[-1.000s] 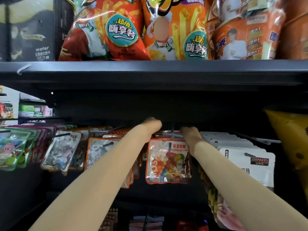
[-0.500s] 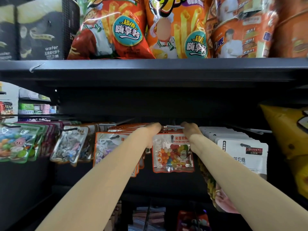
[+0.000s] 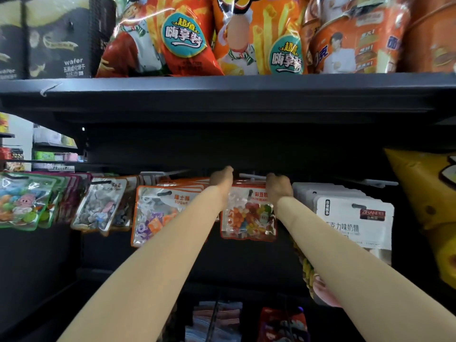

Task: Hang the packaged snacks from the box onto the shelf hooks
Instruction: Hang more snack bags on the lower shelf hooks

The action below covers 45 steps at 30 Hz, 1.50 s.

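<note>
Candy bag (image 3: 248, 214) hangs on the shelf hook (image 3: 251, 177), between both hands. Left hand (image 3: 221, 178) and right hand (image 3: 278, 187) pinch its top corners. Next, I think, slide it back, then let go.

Your two forearms run bare from the lower edge of the view up to the wrists, with no sleeve or cuff on either. Your left hand (image 3: 222, 179) and right hand (image 3: 278, 187) are bare too, ungloved. You wear no watch, bracelet or ring that shows. Both arms look smooth and unmarked.
</note>
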Motion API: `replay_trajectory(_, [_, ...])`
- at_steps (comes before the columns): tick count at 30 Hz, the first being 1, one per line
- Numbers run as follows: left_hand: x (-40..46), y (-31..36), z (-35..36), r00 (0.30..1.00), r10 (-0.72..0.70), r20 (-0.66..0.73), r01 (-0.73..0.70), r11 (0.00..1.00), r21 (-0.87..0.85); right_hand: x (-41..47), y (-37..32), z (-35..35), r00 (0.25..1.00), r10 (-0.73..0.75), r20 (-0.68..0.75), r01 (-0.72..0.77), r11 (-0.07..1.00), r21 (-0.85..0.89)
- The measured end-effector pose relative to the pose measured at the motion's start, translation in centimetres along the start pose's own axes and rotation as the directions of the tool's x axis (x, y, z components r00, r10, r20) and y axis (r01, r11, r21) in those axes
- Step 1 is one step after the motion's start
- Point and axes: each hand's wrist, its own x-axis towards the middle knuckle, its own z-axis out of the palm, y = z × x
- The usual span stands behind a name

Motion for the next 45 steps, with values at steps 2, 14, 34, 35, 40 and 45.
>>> replay_trajectory(2, [-0.6, -0.1, 0.2, 0.994, 0.039, -0.101, -0.029, 0.995, 0.093, -0.9, 0.1, 0.2, 0.999, 0.005, -0.039, -0.003, 0.999, 0.033])
replay_trajectory(14, [-2.7, -0.5, 0.7, 0.997, -0.056, -0.045, 0.061, 0.99, 0.131, -3.3, 1.3, -0.3, 0.996, -0.06, 0.072, 0.061, 0.998, -0.012])
replay_trajectory(34, [-4.8, -4.1, -1.1, 0.78, 0.589, 0.213, -0.518, 0.415, 0.748, -7.6, 1.6, -1.2, 0.941, -0.318, 0.117, 0.334, 0.815, -0.473])
replay_trajectory(35, [-5.0, -4.1, -1.2, 0.777, 0.593, 0.214, -0.515, 0.403, 0.756, -8.0, 1.6, -1.4, 0.936, -0.333, 0.111, 0.344, 0.809, -0.477])
replay_trajectory(40, [-7.1, -3.6, -2.1, 0.697, 0.686, 0.207, -0.545, 0.32, 0.775, -10.7, 1.4, -2.5, 0.838, -0.544, 0.038, 0.493, 0.727, -0.479])
replay_trajectory(45, [-9.8, -4.3, -4.3, 0.57, 0.794, 0.214, -0.639, 0.263, 0.723, -13.8, 1.5, -2.3, 0.848, -0.529, 0.014, 0.497, 0.788, -0.364])
